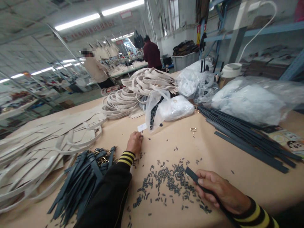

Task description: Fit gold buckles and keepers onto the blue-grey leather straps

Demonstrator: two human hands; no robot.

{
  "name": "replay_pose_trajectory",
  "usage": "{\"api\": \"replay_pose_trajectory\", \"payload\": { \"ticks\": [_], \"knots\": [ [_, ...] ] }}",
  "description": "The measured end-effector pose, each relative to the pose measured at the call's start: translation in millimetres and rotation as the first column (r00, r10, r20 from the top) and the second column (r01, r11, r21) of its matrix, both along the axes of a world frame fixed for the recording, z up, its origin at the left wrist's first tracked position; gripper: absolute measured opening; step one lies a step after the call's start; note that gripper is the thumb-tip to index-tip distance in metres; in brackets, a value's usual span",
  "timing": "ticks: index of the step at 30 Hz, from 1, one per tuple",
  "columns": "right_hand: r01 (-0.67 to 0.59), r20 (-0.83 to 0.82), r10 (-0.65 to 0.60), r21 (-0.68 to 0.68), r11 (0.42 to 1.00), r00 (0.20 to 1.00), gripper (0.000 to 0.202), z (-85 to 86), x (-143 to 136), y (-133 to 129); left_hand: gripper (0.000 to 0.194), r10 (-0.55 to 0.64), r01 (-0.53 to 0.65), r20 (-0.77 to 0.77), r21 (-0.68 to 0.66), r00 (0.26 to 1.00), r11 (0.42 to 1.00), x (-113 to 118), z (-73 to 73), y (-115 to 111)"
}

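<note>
My right hand (219, 190) grips a dark grey strap (192, 174) between thumb and fingers, its flat end pointing up and left over the table. Past the pile, my left hand (134, 142) rests low over the table with its fingers drawn together. A tiny dark bit shows at those fingertips; whether they hold it is not clear. Between my hands lies a loose scatter of small dark grey pieces (174, 180). Left of my left forearm is a heap of dark straps with gold-coloured metal fittings (89, 171).
Cream straps (118, 103) lie coiled at the back and spread at left. An open plastic bag (152, 110) with dark parts stands mid-table. Long dark strips (239, 136) and clear bags (249, 98) lie at right, near a gold buckle (193, 130). Two people are beyond the table.
</note>
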State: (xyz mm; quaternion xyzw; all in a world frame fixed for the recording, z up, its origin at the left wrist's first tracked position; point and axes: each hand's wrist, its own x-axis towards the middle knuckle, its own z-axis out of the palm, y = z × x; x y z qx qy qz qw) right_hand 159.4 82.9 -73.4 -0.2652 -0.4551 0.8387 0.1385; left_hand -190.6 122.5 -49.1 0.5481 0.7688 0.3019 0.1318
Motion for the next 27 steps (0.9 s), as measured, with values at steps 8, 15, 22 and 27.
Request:
{"api": "replay_pose_trajectory", "payload": {
  "ticks": [8, 15, 22, 27],
  "knots": [
    [0.01, 0.199, -0.167, 0.615, 0.789, 0.966, 0.028, 33.3, -6, -26, 0.021, -0.088, 0.131, 0.856, 0.024, 0.509, 0.991, 144, 2.9, -104],
    [-0.051, 0.284, -0.269, 0.769, 0.637, 0.92, 0.02, 42.9, -5, -41, 0.017, -0.098, 0.055, 0.922, 0.083, 0.375, 0.995, 180, 0.1, -130],
    [-0.161, 0.299, -0.068, 0.678, 0.717, 0.952, 0.019, 51.1, 22, -39, 0.018, -0.185, 0.157, 0.798, 0.115, 0.574, 0.981, 195, 9.8, -139],
    [-0.176, 0.288, -0.018, 0.634, 0.753, 0.957, 0.019, 44.2, 29, -40, 0.018, -0.174, 0.185, 0.816, 0.084, 0.551, 0.979, 206, 8.4, -143]
  ]
}}
